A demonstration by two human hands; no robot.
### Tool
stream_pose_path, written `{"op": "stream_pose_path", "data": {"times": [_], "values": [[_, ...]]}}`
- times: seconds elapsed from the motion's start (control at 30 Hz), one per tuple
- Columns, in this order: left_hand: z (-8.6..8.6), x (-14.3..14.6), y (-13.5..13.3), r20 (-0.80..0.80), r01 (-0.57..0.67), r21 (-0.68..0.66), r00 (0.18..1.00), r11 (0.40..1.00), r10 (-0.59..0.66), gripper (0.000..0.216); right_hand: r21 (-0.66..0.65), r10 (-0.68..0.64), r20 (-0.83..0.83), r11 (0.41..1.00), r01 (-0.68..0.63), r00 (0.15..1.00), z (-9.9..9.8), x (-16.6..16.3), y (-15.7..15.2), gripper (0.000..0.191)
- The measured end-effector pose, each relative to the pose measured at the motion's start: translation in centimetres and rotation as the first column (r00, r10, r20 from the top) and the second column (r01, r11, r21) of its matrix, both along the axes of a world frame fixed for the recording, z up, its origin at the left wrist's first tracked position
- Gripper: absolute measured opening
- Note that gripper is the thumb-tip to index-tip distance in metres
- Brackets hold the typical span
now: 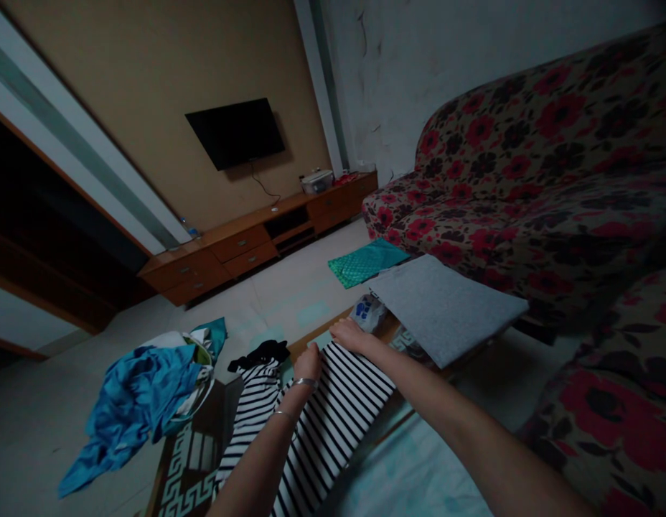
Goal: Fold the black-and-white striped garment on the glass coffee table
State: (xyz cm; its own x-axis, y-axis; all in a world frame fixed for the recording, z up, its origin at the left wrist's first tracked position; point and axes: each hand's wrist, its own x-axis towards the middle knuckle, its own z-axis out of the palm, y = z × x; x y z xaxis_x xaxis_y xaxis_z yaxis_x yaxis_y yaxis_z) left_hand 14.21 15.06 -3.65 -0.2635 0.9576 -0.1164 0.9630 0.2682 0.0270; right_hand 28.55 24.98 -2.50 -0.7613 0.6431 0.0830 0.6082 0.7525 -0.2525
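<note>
A black-and-white striped garment [341, 402] lies spread over a glass-topped table [189, 474]. My left hand [308, 363], with a bracelet at the wrist, is closed on its far edge. My right hand [348, 335] is closed on the same edge, a short way to the right. The fingertips of both hands are partly hidden. To the left, a narrower striped part of the garment reaches toward a crumpled black cloth [262, 353]; I cannot tell whether they are joined.
Blue clothes [144, 388] hang over a basket at the left. A grey board [451, 305] and a plastic bag [368, 313] are right of my hands. A green cloth [368, 263] lies beyond. The flowered sofa [505, 187] bounds the right; a wooden TV cabinet [241, 251] stands behind.
</note>
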Motion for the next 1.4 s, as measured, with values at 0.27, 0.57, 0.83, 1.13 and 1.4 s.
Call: {"op": "stream_pose_path", "data": {"times": [0.27,0.57,0.83,1.13,1.4], "values": [[0.2,1.8,-2.2,-0.092,0.325,0.110,0.944,0.939,-0.316,0.021,0.045,-0.054,-0.052,0.997,0.057,0.997,-0.4,0.7,-0.5,0.023],[-0.1,1.6,-3.1,0.018,0.344,0.186,0.935,0.920,-0.353,0.019,-0.248,-0.620,-0.016,0.762,0.598,0.784,-0.8,2.9,-0.7,0.036],[-0.5,-0.1,-0.4,0.255,-0.024,0.184,0.967,0.983,-0.024,0.034,-0.568,-0.482,-0.295,0.783,0.255,0.825,-0.5,2.3,-0.6,0.024],[2.9,-0.8,0.3,0.593,0.109,0.165,0.783,0.980,-0.187,0.022,-0.643,-0.451,-0.660,0.753,-0.141,0.601,1.4,5.7,-1.5,0.060],[2.5,-2.0,0.4,0.651,0.139,0.169,0.728,0.976,-0.217,0.026,-0.542,-0.441,-0.513,0.832,0.120,0.736,1.0,4.9,1.7,0.011]]}}
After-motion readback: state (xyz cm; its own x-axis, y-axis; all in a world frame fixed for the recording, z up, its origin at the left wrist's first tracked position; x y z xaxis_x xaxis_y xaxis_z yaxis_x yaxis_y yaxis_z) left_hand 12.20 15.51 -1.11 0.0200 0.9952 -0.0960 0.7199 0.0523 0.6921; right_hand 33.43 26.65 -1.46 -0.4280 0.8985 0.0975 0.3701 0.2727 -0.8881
